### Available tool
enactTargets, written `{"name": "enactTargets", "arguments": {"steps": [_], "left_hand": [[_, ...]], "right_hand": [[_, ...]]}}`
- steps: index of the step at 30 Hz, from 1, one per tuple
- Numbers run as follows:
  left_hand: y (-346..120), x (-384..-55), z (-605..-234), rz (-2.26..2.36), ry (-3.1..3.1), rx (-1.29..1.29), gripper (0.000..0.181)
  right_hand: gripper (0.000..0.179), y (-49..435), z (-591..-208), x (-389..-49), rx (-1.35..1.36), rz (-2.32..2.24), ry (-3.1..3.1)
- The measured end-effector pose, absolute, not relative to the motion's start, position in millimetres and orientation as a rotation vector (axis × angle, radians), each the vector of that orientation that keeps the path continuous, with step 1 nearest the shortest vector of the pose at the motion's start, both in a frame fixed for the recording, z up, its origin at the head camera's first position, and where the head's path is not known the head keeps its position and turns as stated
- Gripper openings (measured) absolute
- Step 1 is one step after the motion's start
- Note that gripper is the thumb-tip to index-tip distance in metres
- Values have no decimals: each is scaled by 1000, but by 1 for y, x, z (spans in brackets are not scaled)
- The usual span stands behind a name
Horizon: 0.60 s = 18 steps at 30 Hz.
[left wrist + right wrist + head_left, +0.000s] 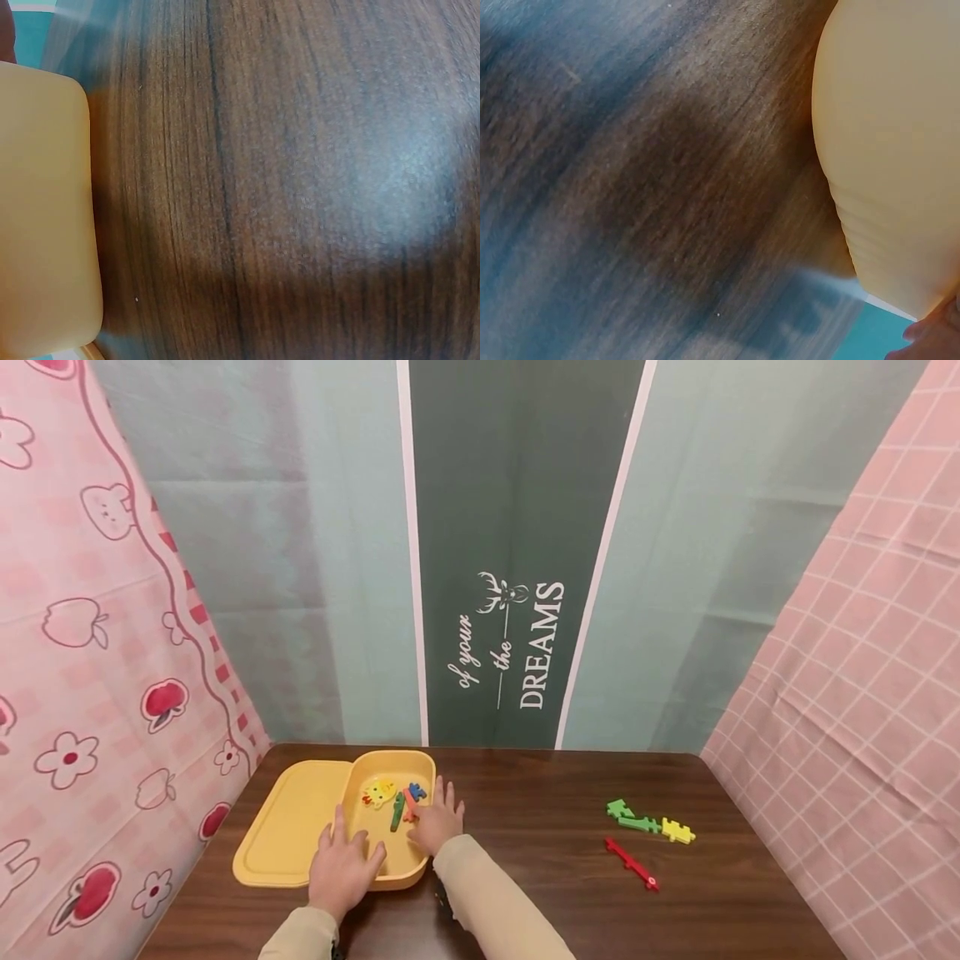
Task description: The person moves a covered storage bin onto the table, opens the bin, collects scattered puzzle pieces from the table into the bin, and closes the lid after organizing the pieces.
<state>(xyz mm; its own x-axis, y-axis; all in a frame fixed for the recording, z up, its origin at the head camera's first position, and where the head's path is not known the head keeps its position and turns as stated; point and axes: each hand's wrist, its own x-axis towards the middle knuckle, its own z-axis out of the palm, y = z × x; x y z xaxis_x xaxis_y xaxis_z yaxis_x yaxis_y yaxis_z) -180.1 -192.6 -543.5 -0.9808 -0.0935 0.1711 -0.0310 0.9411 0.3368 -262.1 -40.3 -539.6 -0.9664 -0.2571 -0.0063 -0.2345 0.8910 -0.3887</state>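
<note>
A yellow plastic box (pixel 396 881) stands on the table at centre left. In it lie a yellow animal-face piece (pixel 379 792), a dark green strip (pixel 397 812), an orange strip (pixel 409 806) and a blue piece (pixel 417 791). My left hand (pixel 343 868), fingers spread, is over the box's near left rim and holds nothing. At the right rim, my right hand (pixel 438 823) has some fingers raised while others reach inside, a fingertip close to the orange strip. Both wrist views show mostly the box's outer wall (pixel 45 210) and wood grain.
A flat yellow lid (pixel 288 827) lies left of the box, against its side. Farther right on the brown table (pixel 525 827) are linked green pieces (pixel 633 818), a yellow jigsaw-edged piece (pixel 677 831) and a red strip (pixel 632 864). Fabric curtains close off the back and sides.
</note>
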Motion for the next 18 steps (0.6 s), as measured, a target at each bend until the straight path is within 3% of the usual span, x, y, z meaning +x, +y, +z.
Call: {"name": "enactTargets", "arguments": {"steps": [12, 18], "left_hand": [[-189, -179, -546, -488, -2930, 64, 49], [-193, -179, -543, -478, -2932, 55, 50]], "right_hand": [[59, -33, -545, -261, -549, -477, 3116], [57, -14, -530, -261, -643, -663, 3118]]}}
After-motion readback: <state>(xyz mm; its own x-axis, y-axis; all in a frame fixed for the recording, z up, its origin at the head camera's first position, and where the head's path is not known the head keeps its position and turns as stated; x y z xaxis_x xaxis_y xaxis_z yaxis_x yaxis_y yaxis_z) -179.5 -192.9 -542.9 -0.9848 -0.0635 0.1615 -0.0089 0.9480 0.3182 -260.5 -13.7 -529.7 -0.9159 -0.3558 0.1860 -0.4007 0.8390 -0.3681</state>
